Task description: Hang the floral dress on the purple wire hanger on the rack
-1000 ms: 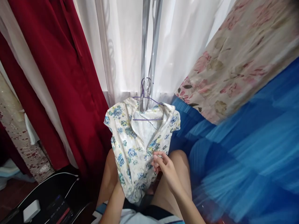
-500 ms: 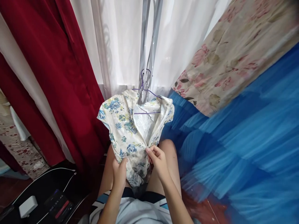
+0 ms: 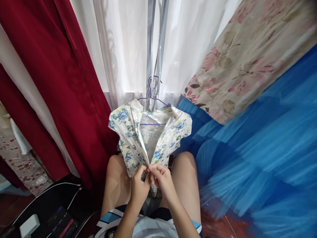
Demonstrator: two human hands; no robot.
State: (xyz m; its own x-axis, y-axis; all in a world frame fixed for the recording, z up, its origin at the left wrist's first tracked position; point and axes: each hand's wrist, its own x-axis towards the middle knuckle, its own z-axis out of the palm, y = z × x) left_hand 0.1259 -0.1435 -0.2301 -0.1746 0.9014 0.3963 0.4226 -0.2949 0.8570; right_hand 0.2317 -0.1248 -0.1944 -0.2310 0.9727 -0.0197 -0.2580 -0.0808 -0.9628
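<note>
A white dress or blouse with blue and yellow flowers (image 3: 128,135) hangs on a purple wire hanger (image 3: 150,97) in front of my knees, its front parted in a V. At the bottom of that V, my left hand (image 3: 140,185) pinches one edge of the front opening. Right beside it, my right hand (image 3: 162,178) pinches the other edge, and the fingertips of both hands nearly touch. Whatever fastener lies between the fingertips is too small to make out. The garment's lower part drops between my thighs, mostly behind my hands.
Grey ribbons (image 3: 158,39) hang by the hanger's hook before white cloth (image 3: 126,43). Dark red cloth (image 3: 81,99) hangs left; blue tulle (image 3: 247,158) and floral fabric (image 3: 235,72) fill the right. A phone (image 3: 61,223) and white charger (image 3: 29,226) rest at lower left.
My left hand has moved from the garment's left side to the middle, joining my right hand at the opening. The right hand has shifted slightly left and down. The garment's front now lies more evenly spread.
</note>
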